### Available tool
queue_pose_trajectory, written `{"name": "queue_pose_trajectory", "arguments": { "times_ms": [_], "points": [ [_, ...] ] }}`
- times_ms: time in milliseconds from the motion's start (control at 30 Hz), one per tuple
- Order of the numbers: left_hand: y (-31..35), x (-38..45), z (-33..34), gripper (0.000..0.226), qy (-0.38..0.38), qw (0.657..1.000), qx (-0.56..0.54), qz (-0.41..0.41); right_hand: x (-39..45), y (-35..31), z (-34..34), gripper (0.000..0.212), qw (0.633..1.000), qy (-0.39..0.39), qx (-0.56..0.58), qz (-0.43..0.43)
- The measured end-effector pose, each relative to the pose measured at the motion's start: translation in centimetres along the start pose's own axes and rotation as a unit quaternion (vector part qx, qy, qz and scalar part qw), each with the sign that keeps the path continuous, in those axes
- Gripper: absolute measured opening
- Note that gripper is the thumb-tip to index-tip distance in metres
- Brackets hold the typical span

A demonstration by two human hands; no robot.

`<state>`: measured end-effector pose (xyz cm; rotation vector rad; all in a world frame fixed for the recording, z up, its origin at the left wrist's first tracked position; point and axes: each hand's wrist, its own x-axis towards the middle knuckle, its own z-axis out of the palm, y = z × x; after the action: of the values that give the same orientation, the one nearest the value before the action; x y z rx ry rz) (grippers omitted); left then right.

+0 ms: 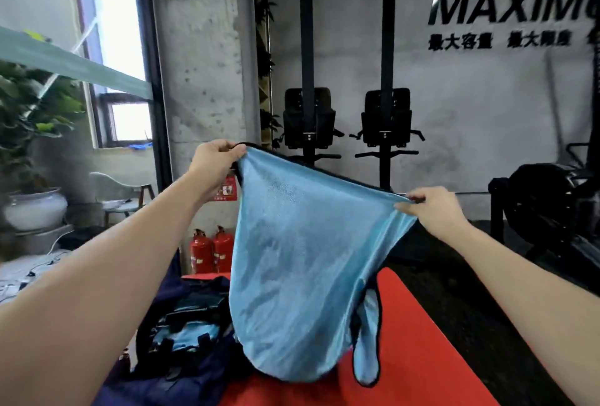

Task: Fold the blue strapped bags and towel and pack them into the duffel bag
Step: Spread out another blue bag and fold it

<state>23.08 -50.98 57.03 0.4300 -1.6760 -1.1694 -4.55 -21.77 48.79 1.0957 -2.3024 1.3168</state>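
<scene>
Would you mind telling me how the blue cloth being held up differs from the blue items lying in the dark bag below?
The held cloth hangs spread out in the air, pinched by the left hand and right hand; the blue items lie bunched inside the dark bag. The cloth shows a plain face; the items are crossed by black straps. Both are light blue with black trim.

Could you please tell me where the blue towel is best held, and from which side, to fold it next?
Keep the grip on the two top corners of the blue towel, pinched from above by the left hand and right hand. Its black-trimmed top edge is stretched between them and the rest hangs free over the red mat, so bringing corner to corner probably folds it cleanly.
</scene>
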Motion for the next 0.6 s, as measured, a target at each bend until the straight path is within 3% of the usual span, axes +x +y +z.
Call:
{"name": "queue_pose_trajectory", "arguments": {
  "times_ms": [167, 367, 467, 600],
  "points": [
    [0.3, 1.4, -0.7, 0.014, 0.003, 0.999, 0.042, 0.018, 3.9, -3.0, -3.4, 0.017, 0.998, 0.055, 0.019, -0.009],
    [-5.3, -2.8, -1.2, 0.012, -0.061, 0.990, 0.126, -0.006, 1.1, -0.3, -1.9, 0.023, 1.000, 0.011, 0.011, 0.010],
    [-9.7, -6.1, -1.5, 0.018, -0.095, 0.970, 0.221, -0.033, -2.5, 3.6, 0.4, 0.022, 0.998, -0.045, -0.008, 0.037],
    [-14.5, -11.5, -1.7, 0.010, -0.151, 0.953, 0.255, -0.066, -8.6, 8.5, 3.8, 0.014, 0.984, -0.148, 0.042, 0.094]
  ]
}}
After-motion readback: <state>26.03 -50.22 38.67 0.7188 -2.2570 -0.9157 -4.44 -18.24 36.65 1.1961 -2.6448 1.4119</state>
